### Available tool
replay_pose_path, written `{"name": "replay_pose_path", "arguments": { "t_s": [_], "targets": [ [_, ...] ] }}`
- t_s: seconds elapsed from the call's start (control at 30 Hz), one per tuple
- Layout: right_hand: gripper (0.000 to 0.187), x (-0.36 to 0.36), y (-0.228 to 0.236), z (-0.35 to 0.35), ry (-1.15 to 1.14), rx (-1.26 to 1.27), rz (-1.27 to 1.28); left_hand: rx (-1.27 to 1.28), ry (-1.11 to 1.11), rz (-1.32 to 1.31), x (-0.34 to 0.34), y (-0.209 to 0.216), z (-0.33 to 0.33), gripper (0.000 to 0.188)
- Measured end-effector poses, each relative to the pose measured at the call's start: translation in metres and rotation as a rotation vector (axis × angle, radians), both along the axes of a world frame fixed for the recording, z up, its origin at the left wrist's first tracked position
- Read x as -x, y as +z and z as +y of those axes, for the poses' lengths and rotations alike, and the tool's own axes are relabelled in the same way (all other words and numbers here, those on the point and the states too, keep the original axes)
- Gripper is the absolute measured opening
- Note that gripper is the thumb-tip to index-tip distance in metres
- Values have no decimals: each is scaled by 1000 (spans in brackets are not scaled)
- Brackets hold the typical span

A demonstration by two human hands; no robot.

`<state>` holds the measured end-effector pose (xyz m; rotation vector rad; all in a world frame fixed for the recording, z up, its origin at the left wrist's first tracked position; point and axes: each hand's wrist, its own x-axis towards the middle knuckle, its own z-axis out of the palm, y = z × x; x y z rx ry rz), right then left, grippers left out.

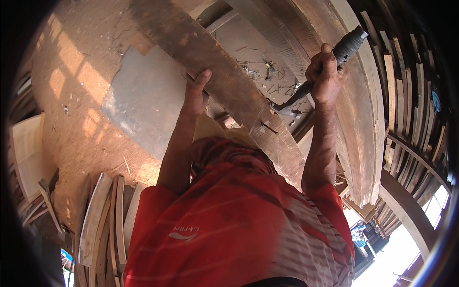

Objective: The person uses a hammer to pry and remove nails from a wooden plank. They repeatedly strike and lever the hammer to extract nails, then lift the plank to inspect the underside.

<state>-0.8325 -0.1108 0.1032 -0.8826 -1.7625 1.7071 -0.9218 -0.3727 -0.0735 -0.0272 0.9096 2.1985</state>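
A long brown plank (201, 48) slants in front of me from the far left to near my right forearm. My left hand (195, 95) is closed on its left edge, thumb up. In my right hand (327, 76) is a claw hammer (299, 94), its upper handle wrapped in black. The hammer's head (287, 112) touches or nearly touches the plank's right edge; whether its claw has hold of a nail cannot be made out. A bent, rusty nail (269, 127) sticks out of the plank close by, nearer to me.
Loose nails and scraps lie on the grey floor (248, 43) beyond the plank. Thick curved timbers (358, 110) stand at my right, with stacked wood strips (406, 91) behind. More curved pieces (95, 220) lean at the near left. A grey sheet (143, 91) lies on the sawdust-covered ground.
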Motion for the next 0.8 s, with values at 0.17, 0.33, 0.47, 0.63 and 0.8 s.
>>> {"name": "replay_pose_path", "arguments": {
  "t_s": [0.17,0.33,0.47,0.63,0.8],
  "targets": [
    [34,1,11,-32,26,-193,-45,6,27,1,-2,4,1,69],
    [18,-60,7,-80,109,-425,207,27,61,-19,-5,-6,2,73],
    [21,-88,16,-111,400,-639,204,32,87,19,-5,2,3,71],
    [31,-66,6,-137,502,-866,296,16,131,10,-3,16,10,59],
    [26,-54,11,-126,561,-856,288,12,87,-17,-3,15,7,63]
  ]
}}
